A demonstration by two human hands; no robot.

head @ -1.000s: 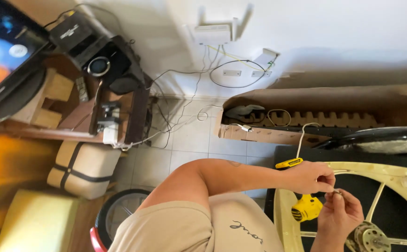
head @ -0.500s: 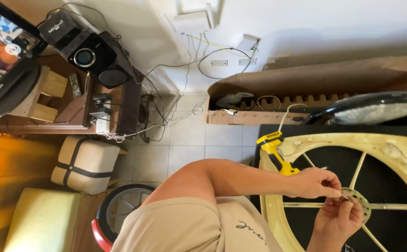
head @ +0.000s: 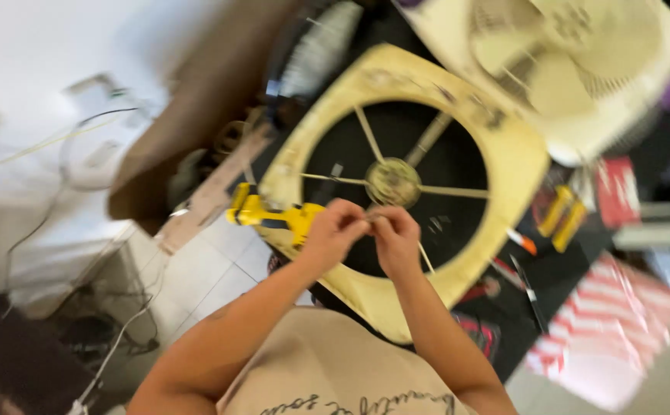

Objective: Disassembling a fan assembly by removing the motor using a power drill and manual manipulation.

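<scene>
A yellowed square fan frame (head: pixel 504 154) with a round opening, thin spokes and a central hub (head: pixel 392 182) lies on a dark mat. My left hand (head: pixel 333 233) and my right hand (head: pixel 398 240) meet just below the hub. Their fingertips are pinched together on a small thin piece that is too blurred to identify. A pale thin rod (head: pixel 425 257) slants down from under my right hand. A yellow and black hand tool (head: pixel 269 215) lies on the frame's left edge, just behind my left hand.
A cream fan housing with a grille (head: pixel 581 69) sits at the upper right. A brown cardboard box (head: pixel 173 146) and loose cables (head: pixel 81 146) lie to the left. Small yellow tools (head: pixel 561 215) and a red and white striped sheet (head: pixel 619 323) lie at the right.
The view has swung and tilted, so the frame now sits centred and the picture is blurred. My hands stay pinched together by the hub. The yellow tool stays at the frame's edge.
</scene>
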